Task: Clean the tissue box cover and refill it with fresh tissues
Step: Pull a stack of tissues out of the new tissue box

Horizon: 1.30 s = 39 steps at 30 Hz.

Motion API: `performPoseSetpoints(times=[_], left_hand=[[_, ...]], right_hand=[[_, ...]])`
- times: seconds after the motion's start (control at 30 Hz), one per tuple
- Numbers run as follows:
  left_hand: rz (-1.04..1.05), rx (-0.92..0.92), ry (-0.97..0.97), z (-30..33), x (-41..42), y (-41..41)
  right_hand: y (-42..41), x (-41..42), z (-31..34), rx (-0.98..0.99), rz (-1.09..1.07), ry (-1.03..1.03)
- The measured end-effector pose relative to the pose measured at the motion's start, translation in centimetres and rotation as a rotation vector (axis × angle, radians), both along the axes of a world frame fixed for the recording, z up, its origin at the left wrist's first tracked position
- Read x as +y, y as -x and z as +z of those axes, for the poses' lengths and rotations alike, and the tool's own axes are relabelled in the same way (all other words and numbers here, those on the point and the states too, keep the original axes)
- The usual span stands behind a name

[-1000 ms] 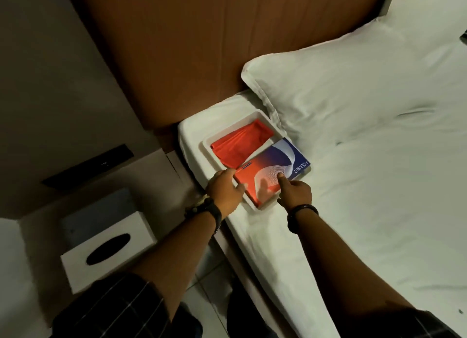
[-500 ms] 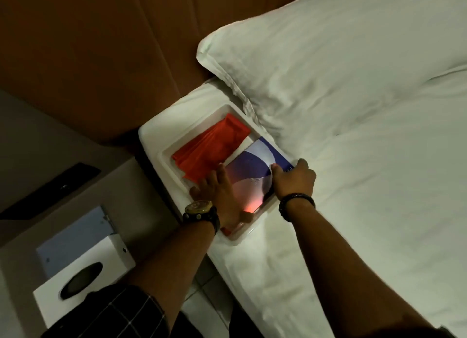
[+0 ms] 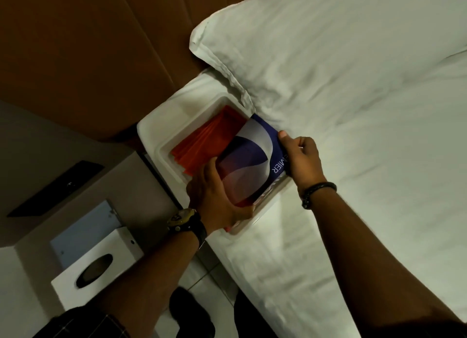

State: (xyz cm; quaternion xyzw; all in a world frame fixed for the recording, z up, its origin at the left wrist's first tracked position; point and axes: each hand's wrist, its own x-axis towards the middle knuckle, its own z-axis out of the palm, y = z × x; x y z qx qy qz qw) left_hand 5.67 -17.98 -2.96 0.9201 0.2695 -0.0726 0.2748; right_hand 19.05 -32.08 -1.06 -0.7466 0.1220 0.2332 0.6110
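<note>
A blue, white and red tissue pack (image 3: 252, 160) lies tilted in a white tray (image 3: 161, 150) at the bed's corner. My left hand (image 3: 214, 198) grips the pack's near left edge, thumb under it. My right hand (image 3: 300, 158) holds its right edge, fingers curled round it. An orange cloth (image 3: 202, 145) lies in the tray beside the pack. The white tissue box cover (image 3: 101, 264) with its dark oval slot stands on the bedside table at the lower left, apart from both hands.
A white pillow (image 3: 328, 49) lies just behind the tray on the white bed (image 3: 379, 211). A brown headboard (image 3: 101, 47) rises at the back. A pale flat panel (image 3: 86, 234) lies behind the cover. A dark panel (image 3: 55, 188) is set in the wall.
Both hands have moved from resting on top of the pack to gripping its two sides. The pack's right side has lifted out of the tray. The camera has moved closer.
</note>
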Motion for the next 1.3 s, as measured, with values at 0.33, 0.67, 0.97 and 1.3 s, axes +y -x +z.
performPoseSetpoints(times=[0.33,0.67,0.97,1.3], left_hand=[[0.038,-0.285,0.255,6.1,-4.3,0.0],[0.007,-0.013,1.06,8.4,-6.0,-1.5],[0.25,-0.275,0.691,5.1,-13.7,3.9],[0.363,-0.191,1.065,7.2,-13.1,4.8]], right_hand=[[0.7,-4.3,9.7,-0.424,0.069,0.008],[2.6,-11.7,10.4,-0.165,0.558,-0.106],[4.5,-13.3,8.4,-0.353,0.742,0.28],[7.3,-11.3,7.3,-0.303,0.359,0.406]])
